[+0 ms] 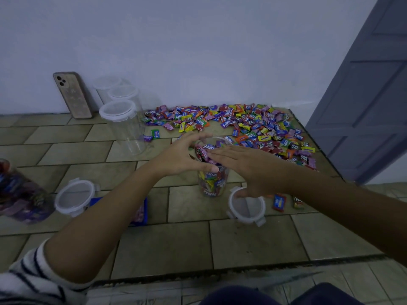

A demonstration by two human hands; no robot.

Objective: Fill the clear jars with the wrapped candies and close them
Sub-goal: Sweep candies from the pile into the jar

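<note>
A clear jar (212, 183) stands open on the tiled floor, filled to the brim with wrapped candies. My left hand (182, 156) cups its rim from the left, fingers spread. My right hand (246, 164) lies flat over the candies at the top, palm down, pressing on them. A loose lid (246, 206) lies just right of the jar, under my right wrist. A wide heap of coloured wrapped candies (253, 126) covers the floor behind the jar.
An empty lidded jar (126, 126) stands back left, two more (116, 91) behind it by the wall, beside a leaning phone (72, 94). A filled jar (19, 194) lies far left near another lid (74, 197). A blue tray (141, 213) sits under my left forearm. A grey door (370, 95) stands right.
</note>
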